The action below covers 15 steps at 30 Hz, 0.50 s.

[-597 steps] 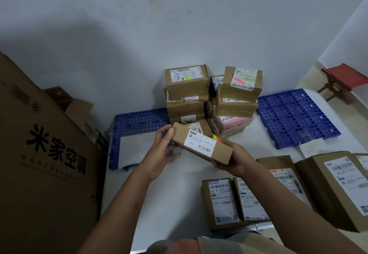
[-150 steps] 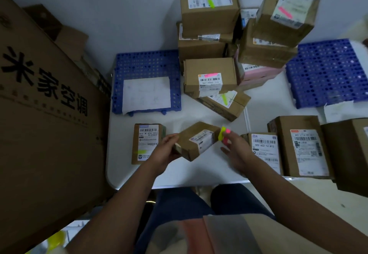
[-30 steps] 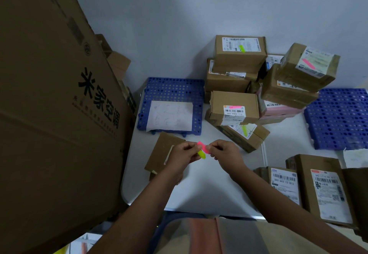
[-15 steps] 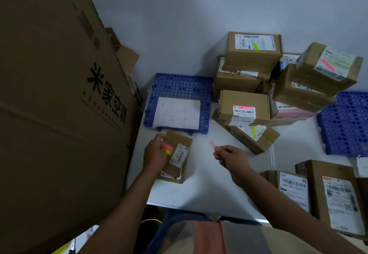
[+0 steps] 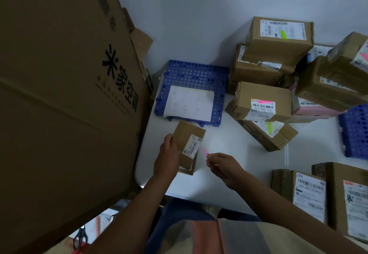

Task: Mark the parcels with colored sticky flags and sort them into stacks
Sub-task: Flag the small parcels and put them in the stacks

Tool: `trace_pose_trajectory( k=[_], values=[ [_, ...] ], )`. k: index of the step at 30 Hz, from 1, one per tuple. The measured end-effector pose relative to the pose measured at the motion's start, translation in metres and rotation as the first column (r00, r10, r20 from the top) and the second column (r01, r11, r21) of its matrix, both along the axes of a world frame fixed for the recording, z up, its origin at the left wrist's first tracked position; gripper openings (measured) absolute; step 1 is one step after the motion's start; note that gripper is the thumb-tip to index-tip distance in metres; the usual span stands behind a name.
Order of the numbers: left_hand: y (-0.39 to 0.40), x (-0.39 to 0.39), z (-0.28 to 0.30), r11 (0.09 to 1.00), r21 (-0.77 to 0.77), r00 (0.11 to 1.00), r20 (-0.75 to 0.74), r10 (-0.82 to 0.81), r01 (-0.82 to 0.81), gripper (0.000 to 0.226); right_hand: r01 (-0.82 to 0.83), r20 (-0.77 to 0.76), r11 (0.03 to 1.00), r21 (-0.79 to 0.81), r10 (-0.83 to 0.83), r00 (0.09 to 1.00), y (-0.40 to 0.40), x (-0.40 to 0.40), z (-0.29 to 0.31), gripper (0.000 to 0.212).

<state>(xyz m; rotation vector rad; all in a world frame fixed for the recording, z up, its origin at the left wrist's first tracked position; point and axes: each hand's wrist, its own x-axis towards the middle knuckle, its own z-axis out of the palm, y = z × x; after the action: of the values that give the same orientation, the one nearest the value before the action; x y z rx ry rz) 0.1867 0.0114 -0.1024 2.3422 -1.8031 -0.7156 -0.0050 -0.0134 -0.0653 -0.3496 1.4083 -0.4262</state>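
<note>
The parcel (image 5: 188, 147) lay on the white tabletop (image 5: 225, 154) near its left edge, just in front of the blue tray (image 5: 191, 74), with its long axis running away from me and tilted a little to the right. From the head view, I saw its white label (image 5: 192, 146) on the right half of the top face, running along that same long axis.

My left hand (image 5: 168, 157) rested on the parcel's left side; its fingers lay over the edge of the box, though I could not tell how tightly they curled.

My right hand (image 5: 223, 165) hovered just to the right of the parcel, not touching it, and its fingers (image 5: 209, 157) pinched one end of a pink flag (image 5: 204, 151). The free end of the flag pointed up and left, toward the label, with a narrow gap of bare tabletop between them.

I judged that the right hand was the one to act: a short move leftward would bring the flag onto the label, while the left hand kept the box from sliding.

Flagged boxes (image 5: 278, 40) stood stacked at the back right.
</note>
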Motion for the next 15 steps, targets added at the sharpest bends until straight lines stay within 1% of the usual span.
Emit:
trace_pose_trajectory(
  k=[2, 5, 7, 10, 12, 15],
  values=[
    [0.000, 0.001, -0.001, 1.000, -0.022, 0.999, -0.037, 0.014, -0.014, 0.050, -0.026, -0.002, 0.999, 0.020, 0.026, 1.000, 0.004, 0.006, -0.004, 0.013],
    [0.000, 0.006, -0.001, 0.989, -0.037, 0.983, -0.124, 0.135, -0.140, 0.040, -0.024, -0.001, 0.999, 0.027, 0.024, 1.000, 0.005, 0.014, -0.009, 0.010],
    [-0.001, 0.010, -0.003, 0.985, -0.064, 0.981, -0.125, 0.151, -0.160, 0.037, 0.027, 0.003, 0.998, 0.050, -0.027, 1.000, 0.004, 0.017, -0.010, 0.010],
    [-0.004, 0.020, -0.004, 0.989, -0.115, 0.994, -0.065, 0.087, -0.094, 0.030, 0.162, 0.049, 0.980, 0.116, -0.169, 0.984, 0.001, 0.020, -0.011, 0.008],
    [-0.008, 0.027, 0.000, 0.991, -0.098, 0.993, -0.082, 0.080, -0.087, 0.027, 0.210, 0.069, 0.968, 0.135, -0.220, 0.973, 0.000, 0.019, -0.012, 0.009],
    [-0.013, 0.041, 0.003, 0.970, -0.109, 0.960, -0.204, 0.193, -0.219, 0.032, 0.226, 0.059, 0.964, 0.140, -0.235, 0.970, 0.000, 0.017, -0.013, 0.011]
  ],
)
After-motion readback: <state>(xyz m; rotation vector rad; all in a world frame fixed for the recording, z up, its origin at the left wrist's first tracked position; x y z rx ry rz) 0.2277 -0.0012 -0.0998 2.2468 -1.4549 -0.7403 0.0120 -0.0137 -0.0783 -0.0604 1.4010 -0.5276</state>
